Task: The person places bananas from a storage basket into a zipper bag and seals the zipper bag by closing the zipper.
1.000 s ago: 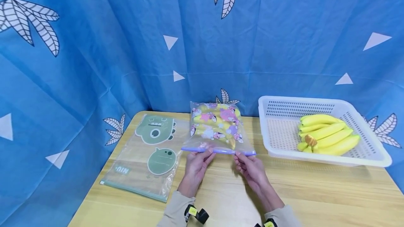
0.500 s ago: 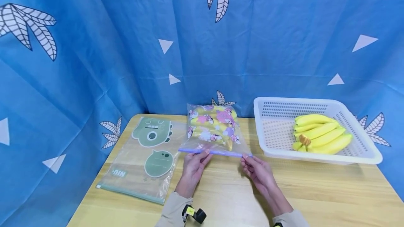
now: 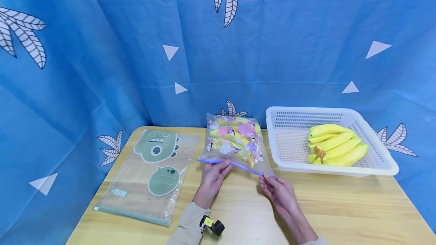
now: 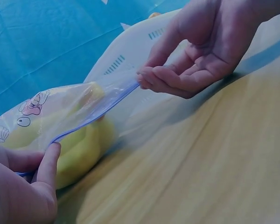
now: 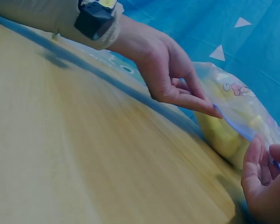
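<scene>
A clear zip bag [image 3: 235, 143] with pink and purple cartoon prints lies at the back middle of the table, yellow bananas [image 4: 81, 154] showing through it. Its purple zip strip [image 3: 235, 165] faces the person and slants down to the right in the head view. My left hand [image 3: 213, 180] pinches the strip left of its middle between thumb and fingers. At the strip's right end, my right hand [image 3: 279, 194] pinches the corner. Between the two hands the strip is stretched, as the left wrist view shows, its lips close together.
Left on the wooden table [image 3: 238, 214] lies a flat clear zip bag [image 3: 136, 184] with green dinosaur prints and a green strip. A white perforated basket [image 3: 289, 150] holding a bunch of bananas [image 3: 340, 148] stands at the back right. A blue curtain [image 3: 218, 56] hangs behind.
My right hand has drawn the strip's right end outward and toward the person, so the strip now slants. My left hand keeps its pinch. The head view has turned slightly to the right.
</scene>
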Motion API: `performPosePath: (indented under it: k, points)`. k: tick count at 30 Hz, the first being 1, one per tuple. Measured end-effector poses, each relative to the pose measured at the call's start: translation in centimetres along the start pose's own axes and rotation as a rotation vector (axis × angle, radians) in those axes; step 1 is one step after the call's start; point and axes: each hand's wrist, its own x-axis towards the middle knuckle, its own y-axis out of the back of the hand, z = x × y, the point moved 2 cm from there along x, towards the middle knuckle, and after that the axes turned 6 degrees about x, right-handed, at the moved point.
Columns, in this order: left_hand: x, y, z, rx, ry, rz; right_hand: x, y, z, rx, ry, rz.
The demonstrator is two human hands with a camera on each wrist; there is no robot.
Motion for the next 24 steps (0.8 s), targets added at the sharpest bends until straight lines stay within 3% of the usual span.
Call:
performPosePath:
  k: [10,16,20,24]
  points:
    - [0.7,-0.1,0.7,0.041,0.006,0.009,1.7,-0.5,-1.2,-0.027,-0.009,-0.034]
    - [-0.1,1.1,1.2,0.130,0.033,-0.109,1.6,0.6,-2.1,-0.117,-0.028,-0.095]
    - [-1.1,2.6,2.3,0.203,0.032,-0.160,0.7,1.4,-3.5,-0.337,0.038,-0.174]
    - [-2.5,4.0,4.2,0.394,0.054,-0.197,-0.8,1.2,-5.4,-0.816,0.232,-0.242]
